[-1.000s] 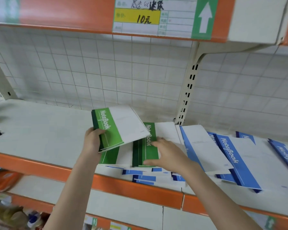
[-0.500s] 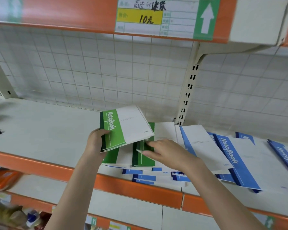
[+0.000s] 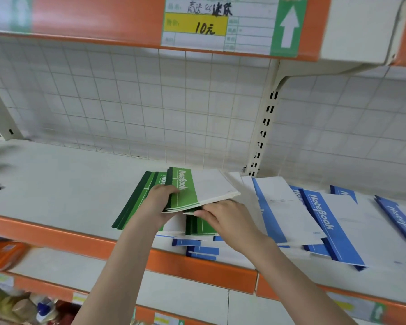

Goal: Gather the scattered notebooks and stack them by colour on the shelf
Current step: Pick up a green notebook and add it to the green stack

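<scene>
Here, at centre frame, my left hand (image 3: 158, 202) grips a small stack of green notebooks (image 3: 197, 191) by the spine, lifted off the shelf (image 3: 56, 184). My right hand (image 3: 223, 221) pinches another green notebook (image 3: 199, 227) just beneath. Blue notebooks (image 3: 326, 221) lie scattered at right.

White shelf (image 3: 56, 184) (orange-edged) bears scattered green notebooks (image 3: 136, 202) and blue notebooks (image 3: 326, 228).

I see the held notebooks (image 3: 197, 191) above others lying on the shelf (image 3: 56, 184). To their right, further notebooks (image 3: 333, 221) lie overlapping. A price label (image 3: 220, 24) hangs above.
</scene>
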